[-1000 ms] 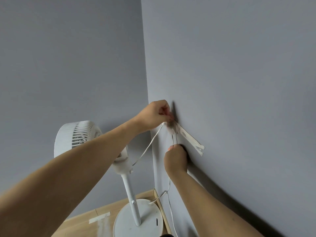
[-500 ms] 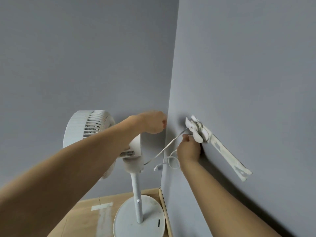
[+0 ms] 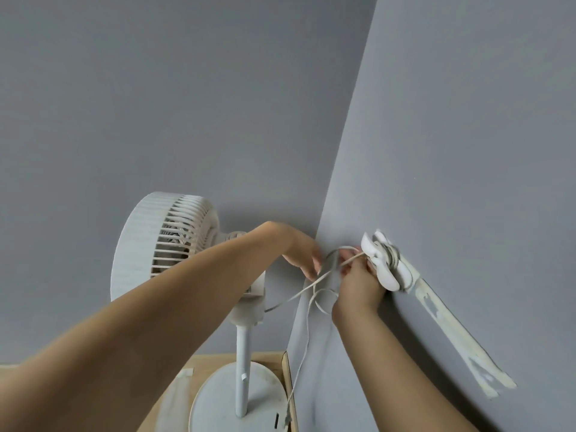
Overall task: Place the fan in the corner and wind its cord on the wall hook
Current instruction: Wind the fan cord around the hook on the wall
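Cord (image 3: 293,299) thin, limp, light; pinched by right hand (image 3: 358,285) beside hook (image 3: 385,260). Left hand (image 3: 300,254) fingers relaxed, loop touched; best gripped near hook.

Two plain grey walls (image 3: 187,104) met in a corner, evenly lit. Below lay a light wooden floor (image 3: 268,358) with a pale tape patch (image 3: 184,374) stuck on it.
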